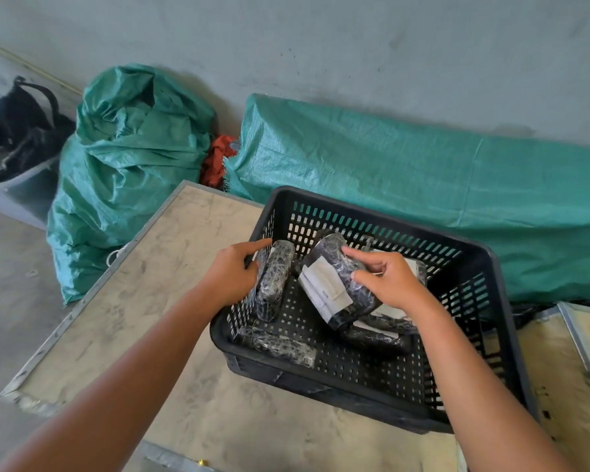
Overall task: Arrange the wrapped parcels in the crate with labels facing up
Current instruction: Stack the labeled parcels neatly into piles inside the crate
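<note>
A black slatted plastic crate point(484, 267) stands on a worn table. Inside lie several black parcels wrapped in clear film. My left hand point(230, 274) grips one parcel point(275, 279) standing on its edge against the crate's left wall, no label showing. My right hand point(387, 282) holds a larger parcel point(338, 284) tilted up in the crate's middle, its white label point(322, 287) facing left and up. Another parcel point(280, 345) lies flat at the near left with no label showing. More parcels point(378, 332) sit under my right hand, partly hidden.
The table point(171, 301) has a metal rim and bare surface to the left of the crate. Behind it on the floor are a stuffed green woven sack point(126, 165), a long green sack point(423, 185), a red cloth point(217, 160) and a grey bin point(17, 189) of dark items. A second board point(579, 352) lies to the right.
</note>
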